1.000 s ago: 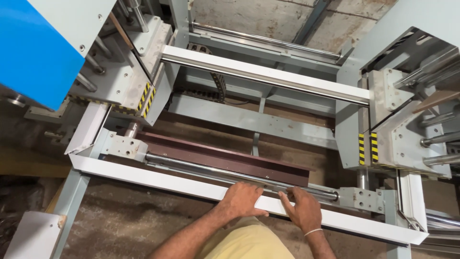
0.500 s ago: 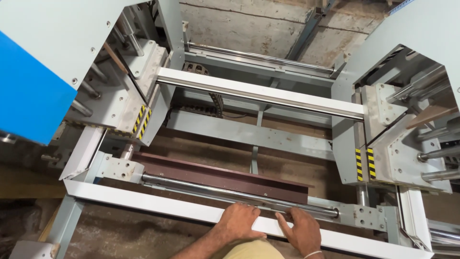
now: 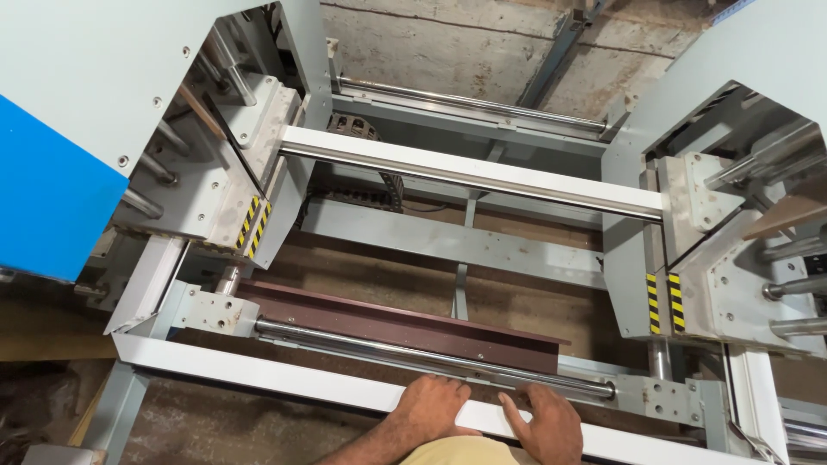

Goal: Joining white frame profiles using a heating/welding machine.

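Both my hands rest on the near white profile bar (image 3: 284, 379) that runs along the front of the welding machine. My left hand (image 3: 435, 405) lies flat on the bar with fingers pressed down over its top. My right hand (image 3: 551, 424) sits just to its right, fingers spread on the same bar. A steel rod (image 3: 413, 353) and a dark brown beam (image 3: 388, 323) run parallel just beyond my hands. A second white profile bar (image 3: 465, 176) spans the far side between the two machine heads.
Grey machine heads with yellow-black hazard stripes stand at left (image 3: 250, 228) and right (image 3: 663, 301). A blue panel (image 3: 52, 198) covers the left side. A grey cross beam (image 3: 482, 250) and concrete floor (image 3: 482, 52) lie beyond.
The view has shifted upward, so my hands sit lower in the frame. Both hands remain on the near white bar, close together.
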